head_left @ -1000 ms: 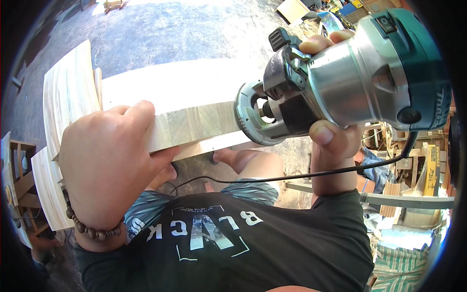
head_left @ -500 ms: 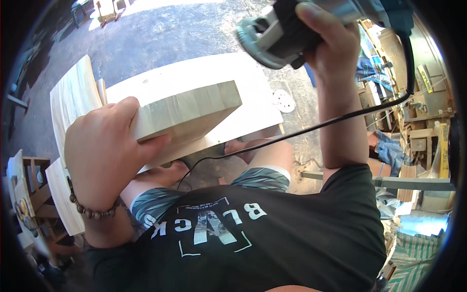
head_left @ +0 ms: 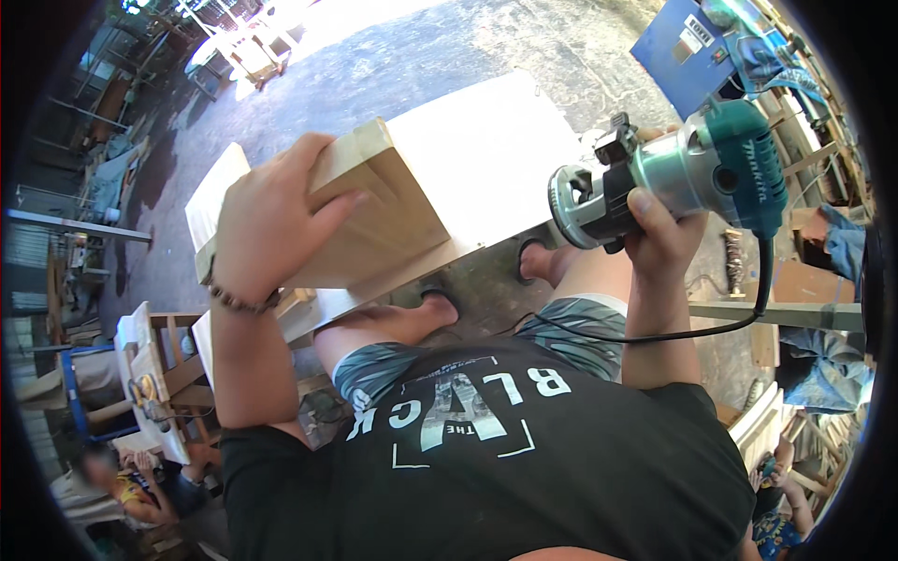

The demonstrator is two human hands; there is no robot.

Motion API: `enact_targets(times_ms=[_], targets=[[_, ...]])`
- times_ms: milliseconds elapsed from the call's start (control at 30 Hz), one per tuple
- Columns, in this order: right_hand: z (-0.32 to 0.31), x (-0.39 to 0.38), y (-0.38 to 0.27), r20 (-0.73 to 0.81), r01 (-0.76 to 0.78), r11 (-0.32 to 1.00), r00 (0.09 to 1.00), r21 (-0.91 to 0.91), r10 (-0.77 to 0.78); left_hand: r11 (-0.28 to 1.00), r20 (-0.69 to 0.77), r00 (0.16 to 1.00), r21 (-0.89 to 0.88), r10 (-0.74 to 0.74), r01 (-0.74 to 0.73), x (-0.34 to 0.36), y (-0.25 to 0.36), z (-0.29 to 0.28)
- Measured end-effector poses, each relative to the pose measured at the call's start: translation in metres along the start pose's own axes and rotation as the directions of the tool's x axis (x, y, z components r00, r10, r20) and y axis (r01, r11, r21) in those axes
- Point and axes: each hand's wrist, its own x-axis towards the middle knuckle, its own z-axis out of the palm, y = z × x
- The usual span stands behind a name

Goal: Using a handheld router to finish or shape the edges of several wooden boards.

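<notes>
My left hand [head_left: 271,220] grips a thick pale wooden board [head_left: 388,220], held tilted over a large white panel [head_left: 496,150], fingers along its top edge. Behind that hand another pale board [head_left: 213,192] shows at the panel's left end. My right hand [head_left: 669,234] is closed round a trim router [head_left: 692,164] with a silver body and teal top, its base pointing left toward the boards but apart from them. The router's black cord [head_left: 655,335] hangs down and loops across my lap. My bare legs are bent just beyond my shirt.
A blue panel [head_left: 673,51] and stacked timber stand at the right, with a metal rail [head_left: 818,316] below. At the left is a cluttered wooden bench [head_left: 150,374]. Other people sit at the lower left [head_left: 131,496] and lower right [head_left: 781,524]. A wooden stand [head_left: 253,51] is at the far back.
The router has left the board's edge, risen to the right, then come lower. My left hand has turned the board, so its end now points away from me. The view has shifted.
</notes>
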Motion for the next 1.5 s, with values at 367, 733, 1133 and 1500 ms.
enact_targets(times_ms=[367,733,1133,1500], targets=[[-0.048,-0.048,0.005,-0.109,-0.058,0.995,0.992,0.079,0.066,0.881,-0.224,0.974,-0.465,-0.015,-0.093,0.048,0.037,0.020],[-0.072,-0.059,0.005,-0.178,-0.036,0.995,0.983,0.095,0.052,0.887,0.003,0.996,-0.454,-0.091,0.083,0.034,0.015,0.014],[-0.064,-0.059,0.006,-0.157,-0.029,0.998,0.987,0.048,0.036,0.889,-0.033,0.909,0.229,0.415,-0.397,0.046,0.072,0.021],[-0.065,-0.068,-0.006,-0.079,-0.072,0.993,0.995,-0.090,0.065,0.537,0.850,0.475,0.516,-0.226,-0.668,0.091,0.080,0.188]])
